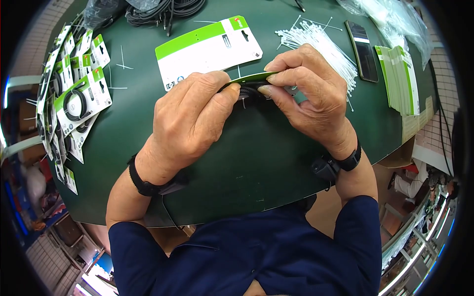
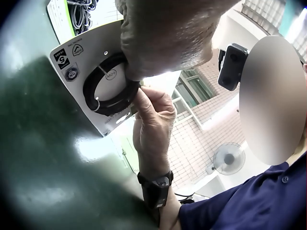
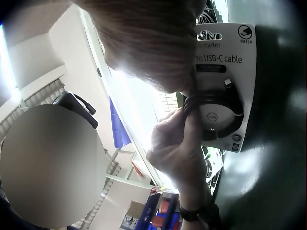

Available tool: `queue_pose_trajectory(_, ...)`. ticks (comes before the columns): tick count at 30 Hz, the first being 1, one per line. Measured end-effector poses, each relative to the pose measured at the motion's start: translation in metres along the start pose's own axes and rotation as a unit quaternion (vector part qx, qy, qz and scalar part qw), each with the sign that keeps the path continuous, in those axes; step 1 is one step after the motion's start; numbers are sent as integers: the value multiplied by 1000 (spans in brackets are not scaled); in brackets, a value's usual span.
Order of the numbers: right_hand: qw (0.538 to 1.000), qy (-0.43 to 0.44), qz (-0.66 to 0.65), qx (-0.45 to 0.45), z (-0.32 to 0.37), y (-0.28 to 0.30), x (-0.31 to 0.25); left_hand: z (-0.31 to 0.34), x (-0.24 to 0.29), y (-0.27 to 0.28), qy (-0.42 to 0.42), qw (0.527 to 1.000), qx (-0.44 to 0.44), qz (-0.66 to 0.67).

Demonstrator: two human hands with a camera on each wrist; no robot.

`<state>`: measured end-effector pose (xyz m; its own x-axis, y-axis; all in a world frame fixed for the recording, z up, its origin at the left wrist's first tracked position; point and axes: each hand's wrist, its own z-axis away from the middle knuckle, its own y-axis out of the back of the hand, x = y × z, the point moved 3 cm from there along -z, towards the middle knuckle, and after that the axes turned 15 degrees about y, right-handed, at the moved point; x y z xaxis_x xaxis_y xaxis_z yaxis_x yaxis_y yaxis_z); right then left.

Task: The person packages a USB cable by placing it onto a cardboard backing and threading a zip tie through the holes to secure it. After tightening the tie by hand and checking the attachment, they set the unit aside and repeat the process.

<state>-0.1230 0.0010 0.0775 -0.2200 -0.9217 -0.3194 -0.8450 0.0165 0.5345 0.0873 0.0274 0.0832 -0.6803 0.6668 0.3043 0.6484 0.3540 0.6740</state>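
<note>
Nearest, both hands meet above the green table (image 1: 256, 163). The left hand (image 1: 190, 118) and right hand (image 1: 308, 103) each pinch the card (image 1: 249, 77), which they hold edge-up between them just over the tabletop. Their fingers curl round it and round the black cable coil (image 1: 247, 96) lying against its face. Just behind, a spare card (image 1: 207, 49) lies flat. Further right are a heap of white zip ties (image 1: 323, 47), a phone (image 1: 363, 52) and a stack of cards (image 1: 402, 79). Finished packs (image 1: 81, 101) fan along the left edge. Farthest back lie loose black cables (image 1: 163, 10) and clear bags (image 1: 385, 15).
</note>
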Motion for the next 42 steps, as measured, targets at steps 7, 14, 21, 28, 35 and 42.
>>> queue_pose_trajectory(7, 1000, -4, 0, -8, 0, 0, 0, 0, 0, 1, 12, 1000, -11, 10)
queue_pose_trajectory(14, 993, -106, -21, 50, 1, 31, 21, -4, 1, 6, 15, 999, -17, 28)
queue_pose_trajectory(21, 965, -251, 73, -17, 26, 43, 57, -3, 17, 10, 14, 997, -37, 64)
queue_pose_trajectory(28, 896, -326, 238, -186, 27, 50, 58, 4, 24, 5, -2, 996, -51, 74)
queue_pose_trajectory(35, 855, -351, 269, -272, 36, 43, 58, 4, 23, 3, 8, 996, -39, 78)
queue_pose_trajectory(42, 886, -321, 249, -224, 32, 47, 53, 4, 23, 3, 0, 996, -34, 79)
